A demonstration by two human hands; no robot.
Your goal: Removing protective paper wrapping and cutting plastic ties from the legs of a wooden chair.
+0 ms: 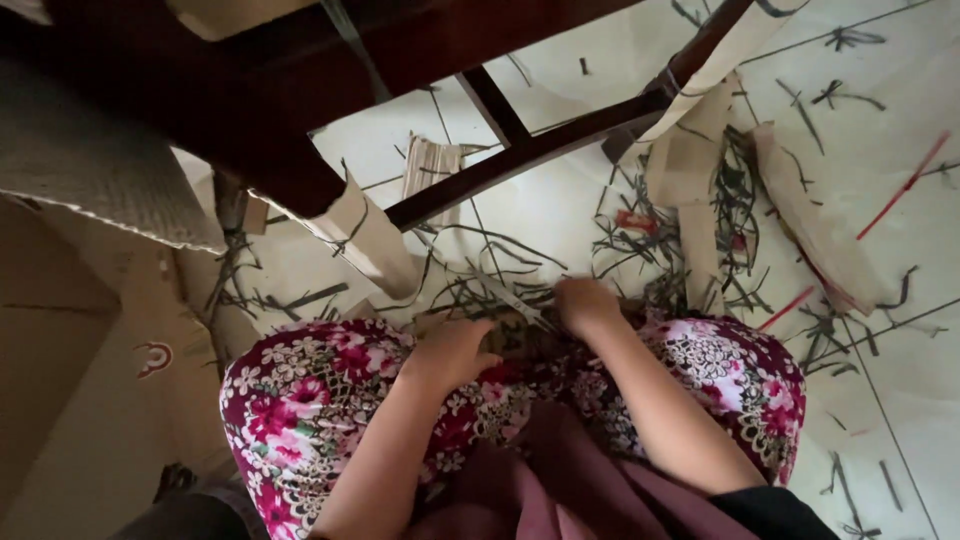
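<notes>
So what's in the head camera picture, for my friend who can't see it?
A seated person's left hand and right hand reach down between knees covered in floral fabric, into thin dark strips littering a pale tiled floor. Dark wooden furniture legs and cardboard scraps lie beyond.

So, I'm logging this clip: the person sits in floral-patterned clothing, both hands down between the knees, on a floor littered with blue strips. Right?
Not quite: the head view shows dark grey-green strips with a few red ones, not blue. The floral-patterned clothing, left hand and right hand are as you said.
</notes>
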